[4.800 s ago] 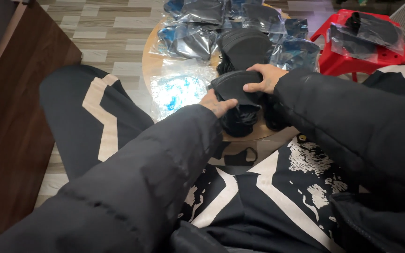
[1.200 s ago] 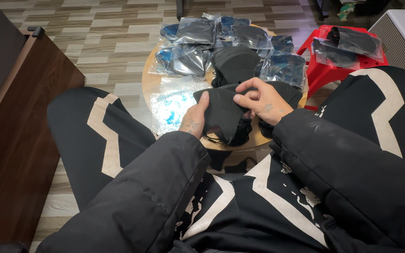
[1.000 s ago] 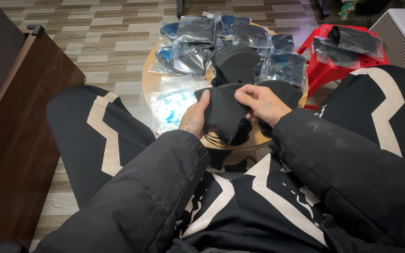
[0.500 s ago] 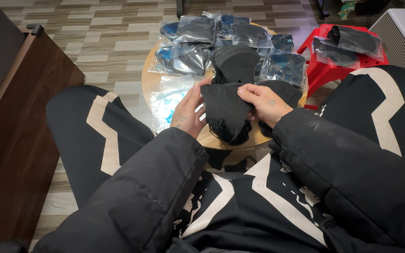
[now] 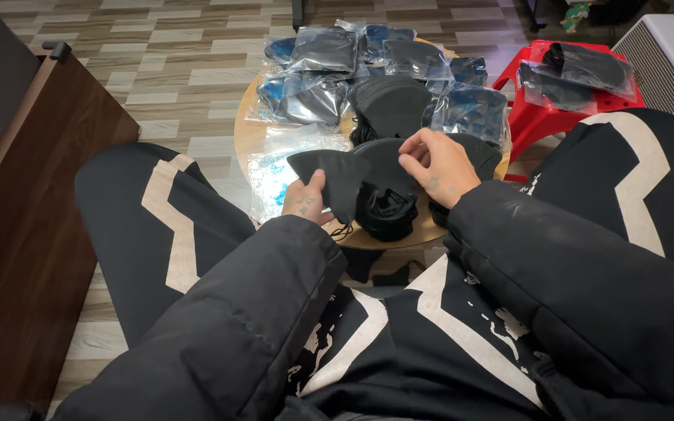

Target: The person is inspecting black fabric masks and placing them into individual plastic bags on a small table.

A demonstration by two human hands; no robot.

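My left hand (image 5: 304, 201) pinches a flat black face mask (image 5: 329, 173) by its lower edge and holds it just above a small round wooden table (image 5: 245, 134). My right hand (image 5: 438, 162) rests its fingertips on a stack of black masks (image 5: 386, 204) at the table's front, thumb and fingers pinched on the top one (image 5: 388, 160). Both hands sit close together over the stack. A second pile of black masks (image 5: 390, 104) lies further back on the table.
Several clear plastic bags of dark masks (image 5: 323, 53) crowd the far half of the table; an empty clear bag (image 5: 274, 168) lies at its left. A red plastic stool (image 5: 544, 117) with bagged masks (image 5: 579, 74) stands at right, a white box (image 5: 668, 58) beyond it. Brown wooden furniture (image 5: 25, 210) is at left.
My left hand has drawn one black mask off the stack toward the left and spread it flat. My right hand has stayed on the stack.
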